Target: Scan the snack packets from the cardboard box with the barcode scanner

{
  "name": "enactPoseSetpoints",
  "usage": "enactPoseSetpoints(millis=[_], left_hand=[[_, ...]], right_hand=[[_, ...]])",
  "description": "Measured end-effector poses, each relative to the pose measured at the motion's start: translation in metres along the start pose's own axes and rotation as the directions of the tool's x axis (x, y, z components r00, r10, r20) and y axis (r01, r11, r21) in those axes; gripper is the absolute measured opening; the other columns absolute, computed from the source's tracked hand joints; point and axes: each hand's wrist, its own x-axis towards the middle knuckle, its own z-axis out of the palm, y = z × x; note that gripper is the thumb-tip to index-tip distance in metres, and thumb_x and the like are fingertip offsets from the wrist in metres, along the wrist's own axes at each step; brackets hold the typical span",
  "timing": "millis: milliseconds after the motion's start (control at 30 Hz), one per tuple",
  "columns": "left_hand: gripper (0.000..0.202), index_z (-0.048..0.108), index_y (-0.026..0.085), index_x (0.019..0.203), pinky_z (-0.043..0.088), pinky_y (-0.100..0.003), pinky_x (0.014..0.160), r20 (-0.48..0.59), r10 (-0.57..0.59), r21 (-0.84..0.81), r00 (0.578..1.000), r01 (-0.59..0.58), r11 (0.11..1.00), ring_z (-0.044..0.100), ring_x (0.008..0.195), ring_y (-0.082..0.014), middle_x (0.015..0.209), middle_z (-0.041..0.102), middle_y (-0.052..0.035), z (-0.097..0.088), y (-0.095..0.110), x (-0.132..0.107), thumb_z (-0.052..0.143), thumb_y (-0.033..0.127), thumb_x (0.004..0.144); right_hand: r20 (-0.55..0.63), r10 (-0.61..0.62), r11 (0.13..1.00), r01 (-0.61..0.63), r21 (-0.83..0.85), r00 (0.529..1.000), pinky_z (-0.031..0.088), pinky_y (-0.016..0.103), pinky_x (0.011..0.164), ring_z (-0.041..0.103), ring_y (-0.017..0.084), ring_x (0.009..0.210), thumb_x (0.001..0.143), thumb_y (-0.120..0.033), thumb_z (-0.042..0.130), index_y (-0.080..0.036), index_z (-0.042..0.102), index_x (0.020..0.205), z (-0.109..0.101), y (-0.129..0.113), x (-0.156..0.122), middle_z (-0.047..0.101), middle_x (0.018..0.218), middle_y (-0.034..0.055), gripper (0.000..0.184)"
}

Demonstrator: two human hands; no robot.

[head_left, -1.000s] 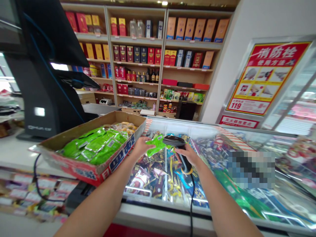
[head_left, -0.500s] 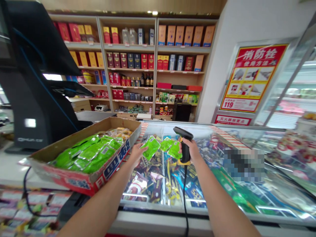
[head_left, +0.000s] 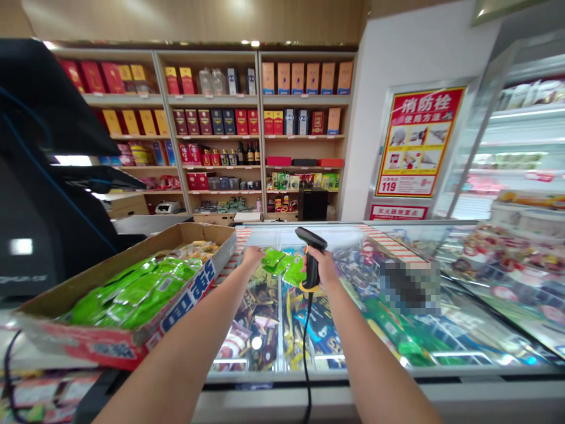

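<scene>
The green packets (head_left: pixel 272 259) hang above the glass-topped chest (head_left: pixel 247 406), the left hand's (head_left: pixel 252 257) fingers pinching their left edge. The right hand's (head_left: pixel 325 266) fingers wrap the black scanner's (head_left: pixel 312 268) stiff handle, beside the packets' right end. The glossy packets look light, soft and slippery, probably best gripped by their flat edges.

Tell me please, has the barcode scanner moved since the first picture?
Yes. In the view, the barcode scanner has moved up, closer to the back edge of the glass-topped chest.
</scene>
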Motion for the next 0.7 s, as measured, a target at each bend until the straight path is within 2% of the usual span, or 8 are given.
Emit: enactPoseSetpoints(millis=[100,167,267,333,433,567,633,700], left_hand=[[0.020,0.063,0.014,0.071,0.046,-0.037,0.088,-0.078,0.001,0.197,0.997,0.015,0.980,0.059,0.114,-0.0358,0.094,0.071,-0.0157,-0.009,0.011,-0.004,0.075,0.008,0.057],[0.023,0.067,0.014,0.082,0.043,-0.035,0.096,-0.056,0.069,0.379,0.996,-0.043,0.924,0.058,0.118,-0.0332,0.106,0.071,-0.0162,-0.020,0.024,-0.016,0.073,0.008,0.061],[0.026,0.069,0.018,0.100,0.043,-0.030,0.097,0.080,0.246,0.720,0.966,-0.227,0.656,0.062,0.114,-0.0262,0.119,0.068,-0.0122,-0.051,0.047,-0.050,0.067,0.020,0.074],[0.027,0.070,0.020,0.104,0.045,-0.029,0.094,0.120,0.295,0.844,0.948,-0.254,0.472,0.064,0.110,-0.0252,0.119,0.069,-0.0105,-0.084,0.061,-0.077,0.063,0.029,0.080],[0.032,0.070,0.018,0.104,0.048,-0.034,0.084,0.039,0.218,0.951,0.975,-0.103,0.291,0.066,0.102,-0.0303,0.109,0.072,-0.0138,-0.150,0.071,-0.109,0.060,0.039,0.082],[0.035,0.069,0.014,0.087,0.045,-0.033,0.073,-0.149,-0.032,0.980,0.988,0.152,0.133,0.067,0.089,-0.0311,0.098,0.073,-0.0187,-0.228,0.055,-0.126,0.060,0.047,0.079],[0.027,0.067,0.016,0.076,0.042,-0.030,0.070,-0.126,-0.160,0.981,0.979,0.147,0.124,0.067,0.086,-0.0295,0.093,0.074,-0.0176,-0.246,0.040,-0.128,0.064,0.043,0.075],[0.020,0.064,0.018,0.069,0.040,-0.028,0.067,-0.048,-0.220,0.982,0.974,0.087,0.168,0.067,0.081,-0.0276,0.085,0.074,-0.0140,-0.250,0.027,-0.131,0.064,0.038,0.073]], right_hand=[[0.012,0.010,1.000,-0.010,-0.009,1.000,0.042,0.025,0.036,0.051,0.013,0.035,0.063,-0.044,0.072,-0.017,0.060,0.073,0.002,0.000,-0.001,0.058,0.048,-0.0022,0.031],[0.033,0.011,1.000,-0.011,-0.016,0.999,0.044,0.025,0.037,0.052,0.013,0.036,0.063,-0.043,0.072,-0.017,0.060,0.073,0.004,0.000,-0.003,0.058,0.048,-0.0025,0.031],[0.069,0.014,1.000,-0.012,-0.029,0.998,0.045,0.025,0.039,0.053,0.012,0.036,0.063,-0.044,0.072,-0.016,0.061,0.074,0.006,0.000,-0.004,0.059,0.048,-0.0022,0.032],[0.086,0.026,0.999,-0.023,-0.043,0.996,0.044,0.024,0.038,0.053,0.012,0.036,0.062,-0.044,0.073,-0.016,0.061,0.073,0.008,0.001,-0.005,0.059,0.048,-0.0018,0.032],[0.097,0.035,0.998,-0.029,-0.064,0.995,0.044,0.024,0.038,0.052,0.013,0.036,0.062,-0.043,0.073,-0.016,0.062,0.074,0.009,0.003,-0.006,0.059,0.047,-0.0017,0.032],[0.122,0.032,0.996,-0.022,-0.085,0.992,0.045,0.025,0.038,0.053,0.013,0.037,0.062,-0.043,0.074,-0.015,0.063,0.075,0.010,0.005,-0.005,0.059,0.048,-0.0013,0.032],[0.135,0.028,0.996,-0.016,-0.092,0.990,0.045,0.026,0.038,0.053,0.013,0.037,0.063,-0.043,0.074,-0.015,0.063,0.075,0.010,0.007,-0.005,0.060,0.048,-0.0010,0.033],[0.142,0.022,0.995,-0.009,-0.095,0.990,0.044,0.025,0.037,0.052,0.013,0.037,0.063,-0.043,0.074,-0.015,0.063,0.075,0.010,0.009,-0.004,0.059,0.048,-0.0009,0.033]])
